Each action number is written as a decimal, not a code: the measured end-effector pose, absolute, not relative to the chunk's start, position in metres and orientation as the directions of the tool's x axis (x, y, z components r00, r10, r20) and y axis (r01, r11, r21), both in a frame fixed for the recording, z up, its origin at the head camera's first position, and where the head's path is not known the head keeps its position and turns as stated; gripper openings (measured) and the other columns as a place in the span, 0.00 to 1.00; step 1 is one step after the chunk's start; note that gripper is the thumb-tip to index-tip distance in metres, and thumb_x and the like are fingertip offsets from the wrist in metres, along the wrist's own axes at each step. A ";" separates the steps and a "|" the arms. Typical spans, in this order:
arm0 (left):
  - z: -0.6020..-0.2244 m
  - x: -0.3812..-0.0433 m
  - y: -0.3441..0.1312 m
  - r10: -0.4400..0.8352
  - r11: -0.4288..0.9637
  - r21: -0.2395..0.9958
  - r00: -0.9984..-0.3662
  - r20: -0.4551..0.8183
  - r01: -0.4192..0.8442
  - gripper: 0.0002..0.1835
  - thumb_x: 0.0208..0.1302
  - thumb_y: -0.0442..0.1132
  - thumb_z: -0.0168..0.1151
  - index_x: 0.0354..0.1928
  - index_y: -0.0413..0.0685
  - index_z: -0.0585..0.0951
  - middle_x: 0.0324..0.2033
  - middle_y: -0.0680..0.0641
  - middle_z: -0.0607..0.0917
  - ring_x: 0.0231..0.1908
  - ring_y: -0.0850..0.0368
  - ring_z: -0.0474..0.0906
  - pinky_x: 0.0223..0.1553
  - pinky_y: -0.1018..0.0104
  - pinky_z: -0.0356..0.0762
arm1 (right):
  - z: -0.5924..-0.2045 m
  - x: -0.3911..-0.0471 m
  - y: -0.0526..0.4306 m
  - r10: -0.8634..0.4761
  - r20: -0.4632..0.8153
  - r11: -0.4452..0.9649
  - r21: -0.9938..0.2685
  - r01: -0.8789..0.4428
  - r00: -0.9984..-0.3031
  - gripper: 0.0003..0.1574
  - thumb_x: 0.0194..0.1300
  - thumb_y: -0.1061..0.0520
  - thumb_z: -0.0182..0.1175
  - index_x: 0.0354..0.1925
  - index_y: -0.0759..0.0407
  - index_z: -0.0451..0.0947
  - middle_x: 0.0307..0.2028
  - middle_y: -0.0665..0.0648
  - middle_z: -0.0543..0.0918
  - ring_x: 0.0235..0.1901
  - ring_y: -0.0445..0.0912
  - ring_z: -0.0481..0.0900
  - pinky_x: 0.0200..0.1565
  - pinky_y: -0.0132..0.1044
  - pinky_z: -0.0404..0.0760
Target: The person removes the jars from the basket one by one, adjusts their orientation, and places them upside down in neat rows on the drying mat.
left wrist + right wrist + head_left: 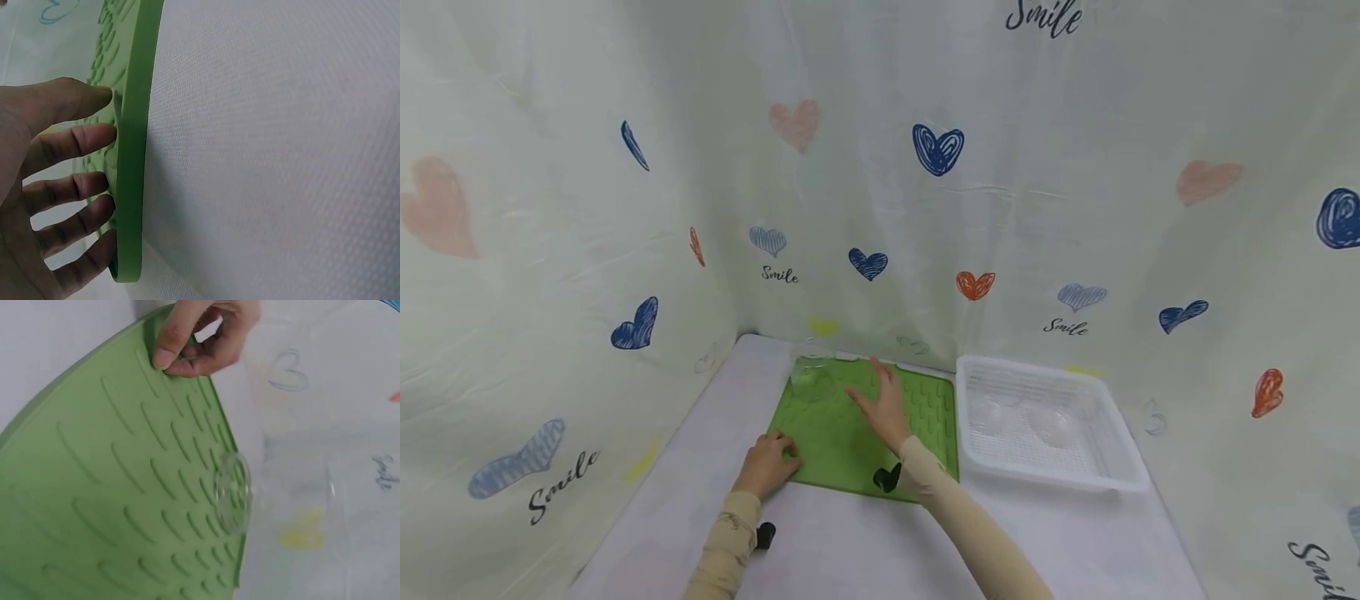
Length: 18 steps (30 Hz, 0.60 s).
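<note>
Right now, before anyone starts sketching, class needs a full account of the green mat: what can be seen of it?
The green, roughly rectangular mat looks like flexible rubber or silicone. It has a raised rim and rows of short, elongated ridges. It lies flat on the white-covered table. A clear, rounded vessel stands near its far left corner. The left hand touches its near left corner; the right hand appears above it, contact unclear.
</note>
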<state>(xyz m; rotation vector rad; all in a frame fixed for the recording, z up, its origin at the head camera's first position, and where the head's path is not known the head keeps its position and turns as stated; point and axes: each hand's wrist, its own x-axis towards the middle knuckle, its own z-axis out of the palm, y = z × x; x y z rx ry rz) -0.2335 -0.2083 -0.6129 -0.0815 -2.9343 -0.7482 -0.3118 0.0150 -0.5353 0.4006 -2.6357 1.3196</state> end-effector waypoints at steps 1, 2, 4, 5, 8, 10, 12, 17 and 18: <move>-0.613 -0.233 -0.207 0.024 0.876 0.477 -0.993 0.117 0.078 0.09 0.54 0.46 0.70 0.31 0.50 0.84 0.39 0.45 0.80 0.44 0.42 0.76 0.45 0.44 0.77 | -0.535 -0.308 0.024 -0.142 0.271 0.554 -0.775 -0.303 -0.952 0.52 0.61 0.30 0.58 0.75 0.44 0.51 0.68 0.62 0.61 0.64 0.58 0.68 0.62 0.56 0.73; -0.613 -0.234 -0.207 0.024 0.875 0.479 -0.993 0.116 0.077 0.08 0.54 0.46 0.70 0.31 0.50 0.84 0.38 0.45 0.80 0.43 0.42 0.76 0.45 0.44 0.77 | -0.536 -0.305 0.033 -0.118 0.275 0.541 -0.788 -0.294 -0.954 0.52 0.61 0.30 0.58 0.75 0.44 0.51 0.68 0.62 0.61 0.64 0.57 0.68 0.62 0.56 0.72; -0.612 -0.233 -0.206 0.023 0.875 0.479 -0.993 0.117 0.077 0.08 0.54 0.45 0.70 0.31 0.50 0.84 0.38 0.45 0.80 0.43 0.42 0.76 0.44 0.43 0.77 | -0.538 -0.298 0.050 -0.064 0.283 0.533 -0.801 -0.273 -0.957 0.51 0.60 0.30 0.59 0.74 0.44 0.52 0.67 0.61 0.62 0.64 0.57 0.67 0.63 0.57 0.71; -0.612 -0.232 -0.205 0.022 0.876 0.477 -0.993 0.116 0.075 0.08 0.55 0.45 0.69 0.31 0.50 0.84 0.38 0.45 0.79 0.43 0.42 0.75 0.44 0.43 0.77 | -0.540 -0.294 0.058 -0.034 0.291 0.529 -0.806 -0.264 -0.956 0.51 0.60 0.30 0.59 0.74 0.45 0.53 0.67 0.62 0.62 0.65 0.57 0.66 0.63 0.58 0.71; -0.613 -0.233 -0.203 0.024 0.877 0.474 -0.992 0.127 0.081 0.07 0.56 0.44 0.69 0.32 0.49 0.84 0.37 0.45 0.79 0.43 0.42 0.75 0.44 0.44 0.77 | -0.544 -0.285 0.084 0.061 0.315 0.524 -0.818 -0.239 -0.947 0.51 0.60 0.34 0.62 0.73 0.49 0.54 0.66 0.63 0.64 0.65 0.59 0.66 0.62 0.59 0.70; -0.613 -0.233 -0.202 0.030 0.876 0.473 -0.990 0.137 0.092 0.07 0.56 0.44 0.68 0.32 0.49 0.84 0.38 0.44 0.80 0.43 0.41 0.75 0.44 0.43 0.77 | -0.545 -0.280 0.102 0.115 0.338 0.519 -0.822 -0.234 -0.934 0.52 0.60 0.38 0.64 0.74 0.51 0.53 0.65 0.63 0.66 0.63 0.59 0.68 0.60 0.59 0.72; -0.614 -0.232 -0.202 0.034 0.876 0.473 -0.989 0.144 0.099 0.07 0.56 0.44 0.68 0.33 0.48 0.84 0.38 0.44 0.80 0.42 0.41 0.75 0.43 0.43 0.77 | -0.544 -0.276 0.120 0.158 0.355 0.505 -0.831 -0.234 -0.921 0.52 0.62 0.42 0.65 0.74 0.53 0.51 0.65 0.64 0.66 0.62 0.60 0.68 0.58 0.58 0.74; -0.614 -0.231 -0.203 0.036 0.876 0.472 -0.991 0.130 0.094 0.08 0.57 0.44 0.68 0.33 0.48 0.83 0.39 0.43 0.80 0.42 0.42 0.75 0.43 0.43 0.77 | -0.540 -0.273 0.165 0.278 0.390 0.493 -0.842 -0.218 -0.878 0.50 0.63 0.48 0.65 0.73 0.57 0.52 0.63 0.66 0.66 0.59 0.61 0.70 0.55 0.55 0.76; -0.614 -0.230 -0.203 0.037 0.878 0.469 -0.991 0.126 0.093 0.08 0.57 0.44 0.68 0.33 0.48 0.83 0.40 0.43 0.80 0.42 0.41 0.75 0.43 0.43 0.77 | -0.539 -0.274 0.173 0.308 0.389 0.499 -0.843 -0.200 -0.868 0.50 0.62 0.47 0.65 0.73 0.57 0.52 0.62 0.66 0.66 0.58 0.61 0.70 0.54 0.55 0.76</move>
